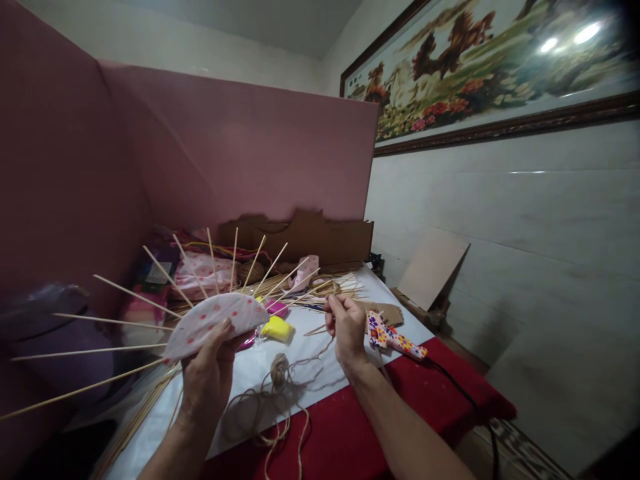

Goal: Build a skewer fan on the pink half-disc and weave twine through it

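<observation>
My left hand (211, 363) grips a half-round piece covered in spotted cloth (213, 323), thumb on its front. Thin wooden sticks (123, 323) fan out from its curved edge. To the right, my right hand (345, 327) is pinched closed over the table, and what its fingertips hold is too small to make out. Twine (313, 357) runs up near that wrist from a loose tangle (280, 369) between my hands. A flower-patterned glue gun (397, 339) lies just right of my right hand.
Yellow (277, 329) and pink packets lie mid-table. Behind are bundled sticks (345, 287), spotted cloth (200, 273), a twine ball (251, 272) and torn cardboard (305, 237). Red cloth (330, 433) covers the near edge, and a black cord (457, 387) trails off right.
</observation>
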{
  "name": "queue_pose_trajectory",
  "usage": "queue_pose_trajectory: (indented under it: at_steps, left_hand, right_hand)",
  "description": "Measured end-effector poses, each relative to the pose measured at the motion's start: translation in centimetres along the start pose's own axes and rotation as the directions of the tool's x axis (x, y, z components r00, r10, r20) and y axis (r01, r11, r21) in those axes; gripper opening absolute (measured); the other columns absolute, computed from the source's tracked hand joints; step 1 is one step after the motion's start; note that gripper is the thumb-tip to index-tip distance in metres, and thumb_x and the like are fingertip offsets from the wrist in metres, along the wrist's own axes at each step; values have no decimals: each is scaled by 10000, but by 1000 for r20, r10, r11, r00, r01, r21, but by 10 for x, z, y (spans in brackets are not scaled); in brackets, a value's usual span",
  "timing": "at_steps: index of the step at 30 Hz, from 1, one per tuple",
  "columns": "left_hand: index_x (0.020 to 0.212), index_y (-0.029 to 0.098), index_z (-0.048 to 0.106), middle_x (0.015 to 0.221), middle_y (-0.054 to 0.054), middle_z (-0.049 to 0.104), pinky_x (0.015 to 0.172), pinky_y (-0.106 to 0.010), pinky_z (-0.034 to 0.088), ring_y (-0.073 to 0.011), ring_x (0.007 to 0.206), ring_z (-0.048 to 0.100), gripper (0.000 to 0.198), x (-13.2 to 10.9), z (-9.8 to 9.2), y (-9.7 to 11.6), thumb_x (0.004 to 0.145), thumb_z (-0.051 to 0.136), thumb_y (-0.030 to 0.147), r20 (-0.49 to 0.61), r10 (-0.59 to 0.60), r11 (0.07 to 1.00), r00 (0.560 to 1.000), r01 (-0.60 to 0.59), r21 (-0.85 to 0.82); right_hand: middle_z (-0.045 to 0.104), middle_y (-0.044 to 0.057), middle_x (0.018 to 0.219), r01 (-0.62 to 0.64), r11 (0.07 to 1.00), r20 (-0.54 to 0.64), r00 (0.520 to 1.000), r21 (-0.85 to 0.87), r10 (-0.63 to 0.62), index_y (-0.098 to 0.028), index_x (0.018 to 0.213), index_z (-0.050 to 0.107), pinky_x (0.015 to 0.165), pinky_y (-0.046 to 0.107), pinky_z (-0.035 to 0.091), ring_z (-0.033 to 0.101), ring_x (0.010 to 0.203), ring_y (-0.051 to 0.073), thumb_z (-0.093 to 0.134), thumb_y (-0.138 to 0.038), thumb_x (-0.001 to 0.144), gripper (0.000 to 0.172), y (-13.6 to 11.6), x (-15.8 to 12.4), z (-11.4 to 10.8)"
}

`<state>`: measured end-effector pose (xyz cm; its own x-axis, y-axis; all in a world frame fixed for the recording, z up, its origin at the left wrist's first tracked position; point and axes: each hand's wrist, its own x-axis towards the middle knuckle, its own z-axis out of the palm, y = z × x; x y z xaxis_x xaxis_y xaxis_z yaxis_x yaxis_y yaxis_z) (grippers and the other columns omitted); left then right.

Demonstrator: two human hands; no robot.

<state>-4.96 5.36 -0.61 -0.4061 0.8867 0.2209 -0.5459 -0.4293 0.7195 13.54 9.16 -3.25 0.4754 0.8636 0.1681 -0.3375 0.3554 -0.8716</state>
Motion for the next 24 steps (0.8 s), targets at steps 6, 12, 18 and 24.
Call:
queue_pose_trajectory:
  at_steps: [6, 12, 18, 24]
  left_hand:
    - [760, 167, 597, 733, 29, 656, 560, -286, 574, -168, 702, 647, 209, 0, 2, 0, 613, 744, 174, 2, -6, 1000, 1000, 6, 3]
    - [786, 171, 601, 755, 28, 666, 571, -293, 577, -168, 712, 650, 241, 0, 0, -1, 598, 752, 169, 0, -8, 1000, 1000, 8, 9]
    - [752, 161, 596, 736, 23, 652, 585, -286, 583, -164, 740, 640, 235, -2, 2, -1, 591, 766, 179, -19, -13, 1000, 1000, 13, -17]
    - [811, 170, 619, 784, 13, 658, 571, -285, 586, -169, 762, 637, 249, -3, 2, 0, 609, 765, 172, -1, -7, 1000, 1000, 7, 0]
  right_hand:
    - [520, -40, 502, 2, 1000, 2, 1000, -13, -2, -168, 624, 544, 313, 164, 218, 366, 356, 45, 644, -393, 684, 254, 1, 3, -1]
    - [536, -41, 528, -12, 1000, 20, 1000, -7, 13, -170, 625, 545, 312, 163, 215, 384, 366, 47, 653, -376, 673, 237, 1, 1, 0]
    - [532, -38, 539, -7, 1000, 37, 999, 0, 7, -164, 627, 551, 314, 157, 209, 388, 377, 45, 660, -367, 678, 236, 1, 1, 0]
    - [507, -49, 497, 6, 1000, 60, 998, -29, -4, -169, 633, 551, 312, 157, 208, 360, 363, 45, 645, -360, 694, 221, 2, 2, -1]
